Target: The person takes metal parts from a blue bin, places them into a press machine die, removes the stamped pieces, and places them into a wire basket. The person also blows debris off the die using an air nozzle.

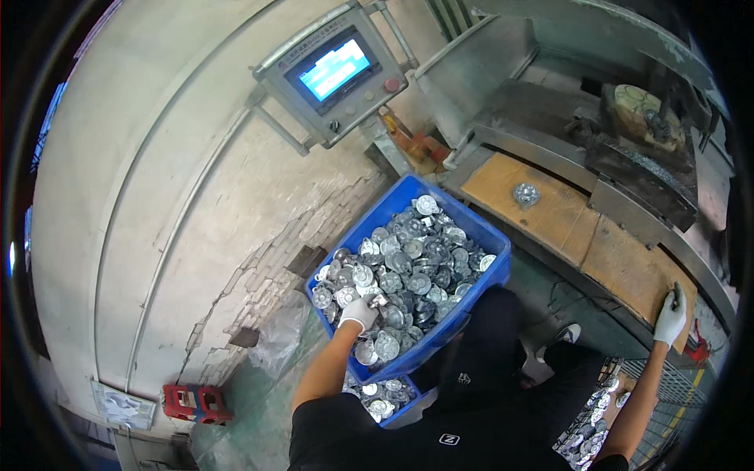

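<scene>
My left hand (359, 314), in a white glove, reaches into a blue plastic bin (503, 255) heaped with round silver metal castings (420, 259). Its fingers are closed on a small shiny metal casting (379, 301) at the near left of the heap. My right hand (671, 320), gloved too and with darkened fingertips, rests at the right end of a wooden board (554, 204). Its fingers are stretched out along the board, and no part shows in them. A single casting (526, 195) lies on the board, well away from the right hand.
Behind the board stands a machine with a fixture (644, 118). A control panel (334, 74) with a lit screen is mounted at the upper left. Below sit a second blue bin (404, 400) of castings and a wire basket (660, 392). A red object (196, 403) lies by the wall.
</scene>
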`<state>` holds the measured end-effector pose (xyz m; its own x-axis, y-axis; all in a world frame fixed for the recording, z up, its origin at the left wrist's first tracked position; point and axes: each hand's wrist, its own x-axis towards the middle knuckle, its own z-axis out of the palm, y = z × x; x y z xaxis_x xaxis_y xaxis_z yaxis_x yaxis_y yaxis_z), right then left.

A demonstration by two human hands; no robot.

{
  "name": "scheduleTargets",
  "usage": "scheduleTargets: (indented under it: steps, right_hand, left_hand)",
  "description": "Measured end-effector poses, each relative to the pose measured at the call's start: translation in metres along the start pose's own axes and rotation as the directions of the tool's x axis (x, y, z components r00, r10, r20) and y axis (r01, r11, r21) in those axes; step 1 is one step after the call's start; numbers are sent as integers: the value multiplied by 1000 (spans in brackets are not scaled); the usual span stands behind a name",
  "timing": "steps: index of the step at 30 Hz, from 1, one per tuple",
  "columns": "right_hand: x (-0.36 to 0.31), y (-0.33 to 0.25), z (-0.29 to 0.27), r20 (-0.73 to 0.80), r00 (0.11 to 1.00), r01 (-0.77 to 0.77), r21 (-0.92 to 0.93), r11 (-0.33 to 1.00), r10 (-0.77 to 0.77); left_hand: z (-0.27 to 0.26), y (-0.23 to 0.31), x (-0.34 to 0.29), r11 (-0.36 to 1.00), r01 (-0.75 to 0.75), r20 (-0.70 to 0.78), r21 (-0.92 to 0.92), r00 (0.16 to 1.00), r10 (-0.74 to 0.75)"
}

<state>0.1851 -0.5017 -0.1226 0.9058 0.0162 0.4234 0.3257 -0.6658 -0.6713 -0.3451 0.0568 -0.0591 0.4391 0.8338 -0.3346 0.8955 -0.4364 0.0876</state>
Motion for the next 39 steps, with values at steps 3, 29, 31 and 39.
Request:
scheduleTargets:
  steps: [3,29,31,39]
  right_hand:
    - [0,-7,-2,5,1000,26,-28,999,-26]
    - [-12,-71,-20,-132,991,9,-31,999,-13]
    - [-13,-73,-21,-132,991,-11,-17,1000,9]
    - [-14,-80,-21,-150,988,31,-66,997,-40]
  left_hand:
    - [0,-4,-4,999,7,-24,-39,1000,-8]
    - [6,-27,-8,991,5,123,-131,992,12]
    - [10,-32,-7,975,-53,100,-217,992,76]
    - [23,-51,-5,938,-155,-84,-311,987,135]
